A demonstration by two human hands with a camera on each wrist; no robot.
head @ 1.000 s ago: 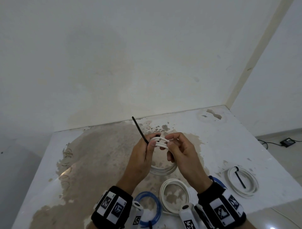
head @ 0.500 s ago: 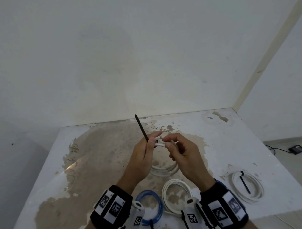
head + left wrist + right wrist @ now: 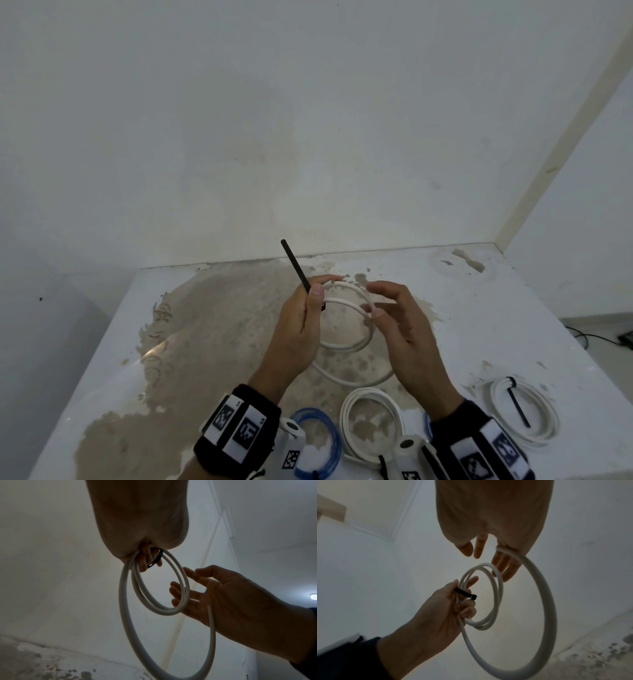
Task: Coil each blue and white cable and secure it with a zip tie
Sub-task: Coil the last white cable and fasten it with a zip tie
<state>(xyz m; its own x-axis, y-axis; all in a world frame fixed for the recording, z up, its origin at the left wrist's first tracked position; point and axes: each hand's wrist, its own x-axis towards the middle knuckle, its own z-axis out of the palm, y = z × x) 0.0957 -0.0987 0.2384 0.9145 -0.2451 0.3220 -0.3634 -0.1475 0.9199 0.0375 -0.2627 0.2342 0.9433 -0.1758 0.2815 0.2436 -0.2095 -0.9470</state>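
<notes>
A white cable [image 3: 346, 346] hangs in loose loops above the table [image 3: 205, 342]. My left hand [image 3: 317, 295] grips the loops together with a black zip tie [image 3: 295, 265], whose tail sticks up and away. The tie's head [image 3: 473, 596] shows at the left fingers in the right wrist view. My right hand [image 3: 373, 302] is beside the coil with fingers straight and spread, touching its right side. The widest loop [image 3: 126, 615] sags lowest, and its free end lies against the right palm [image 3: 223, 601].
Near the front edge lie a blue coil [image 3: 318, 442], a white coil [image 3: 371, 425], and a white coil with a black tie round it [image 3: 527, 414] at the right. A wall stands right behind the table; the table's edge drops off at the right.
My right hand has let go of the coil and spread its fingers. The loops have sprung apart into wider rings. The left hand keeps its grip on the cable and tie.
</notes>
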